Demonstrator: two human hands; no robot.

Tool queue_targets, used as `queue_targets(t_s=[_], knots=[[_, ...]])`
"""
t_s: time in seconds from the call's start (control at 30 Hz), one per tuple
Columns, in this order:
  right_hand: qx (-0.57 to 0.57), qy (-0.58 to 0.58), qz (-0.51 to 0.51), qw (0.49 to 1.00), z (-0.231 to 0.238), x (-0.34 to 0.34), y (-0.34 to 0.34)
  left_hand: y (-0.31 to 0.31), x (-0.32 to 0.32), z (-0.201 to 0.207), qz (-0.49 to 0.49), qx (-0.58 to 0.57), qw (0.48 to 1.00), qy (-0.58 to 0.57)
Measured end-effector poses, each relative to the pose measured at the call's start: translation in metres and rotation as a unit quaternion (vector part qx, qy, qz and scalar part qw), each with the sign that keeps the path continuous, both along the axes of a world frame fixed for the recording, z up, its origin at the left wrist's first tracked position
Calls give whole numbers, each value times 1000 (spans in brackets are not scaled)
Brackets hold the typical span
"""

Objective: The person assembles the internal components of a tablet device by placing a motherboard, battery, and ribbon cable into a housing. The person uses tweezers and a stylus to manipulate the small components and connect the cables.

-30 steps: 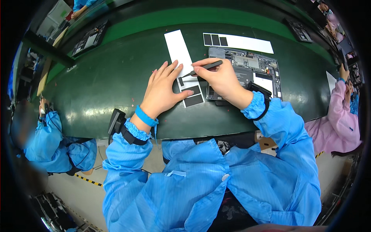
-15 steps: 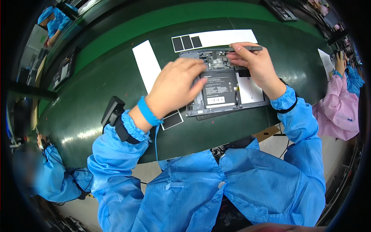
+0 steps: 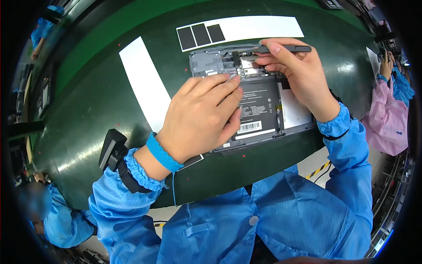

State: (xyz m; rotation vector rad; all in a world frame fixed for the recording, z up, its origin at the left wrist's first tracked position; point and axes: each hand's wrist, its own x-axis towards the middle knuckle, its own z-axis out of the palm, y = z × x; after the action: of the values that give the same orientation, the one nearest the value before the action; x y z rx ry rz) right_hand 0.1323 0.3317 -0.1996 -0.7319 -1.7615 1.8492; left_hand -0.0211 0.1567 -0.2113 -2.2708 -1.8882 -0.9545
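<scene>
An opened laptop base [image 3: 205, 64] lies on the green bench, its inner parts exposed. A black battery [image 3: 258, 102] with a printed label fills its near middle, and a silvery plate [image 3: 295, 110] lies to the right of that. My left hand [image 3: 200, 115] rests over the base's left part with fingers stretched out, fingertips near the circuit board [image 3: 250, 65]; it hides what is beneath. Between the thumb and fingers of my right hand [image 3: 301, 75] are dark tweezers [image 3: 300, 48], held almost level above the board's far side. Their tips are too small to make out clearly.
Behind the laptop lies a white sheet [image 3: 263, 28] bearing three black rectangles [image 3: 201, 34]. Another white strip [image 3: 143, 83] lies to the left, partly under my left hand. A cord hangs from my blue wrist strap [image 3: 160, 152]. A co-worker in pink [image 3: 387, 119] is at the right.
The view has come closer to the bench. My left fingers have come together and reached onto the middle of the laptop base. The tweezers stay in my right hand over the board.
</scene>
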Motion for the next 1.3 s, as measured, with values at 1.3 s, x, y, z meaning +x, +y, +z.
queue_targets(t_s=[1.3], knots=[[35, 24, -23, 999, 0, -2, -8, 5, 7, 10, 14, -92, 990, 109]])
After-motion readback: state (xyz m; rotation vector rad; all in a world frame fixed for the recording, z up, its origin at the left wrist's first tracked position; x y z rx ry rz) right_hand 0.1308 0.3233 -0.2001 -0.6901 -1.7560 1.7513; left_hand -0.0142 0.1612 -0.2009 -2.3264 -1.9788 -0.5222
